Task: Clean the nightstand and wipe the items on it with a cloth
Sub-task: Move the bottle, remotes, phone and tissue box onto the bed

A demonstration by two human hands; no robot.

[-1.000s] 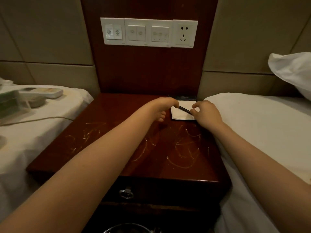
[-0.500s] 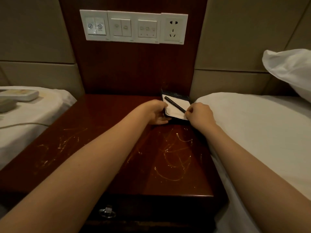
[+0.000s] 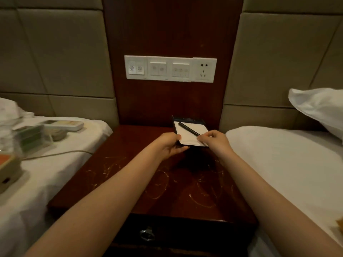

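From the head view, the notepad (image 3: 191, 133) with the pen (image 3: 188, 128) on it now tips up off the nightstand (image 3: 130, 175) tabletop — a second ago it lay flat. The left hand (image 3: 169, 145) grip pinches its near-left corner and the right hand (image 3: 213, 140) grip pinches its near edge, so the tabletop under it should soon be bare for wiping — no cloth shows yet.

A dark reddish nightstand (image 3: 130, 182), glossy and scratched, fills the frame's centre. At its upper right, a white notepad (image 3: 187, 134) in a dark holder carries a black pen (image 3: 188, 128) lying diagonally.
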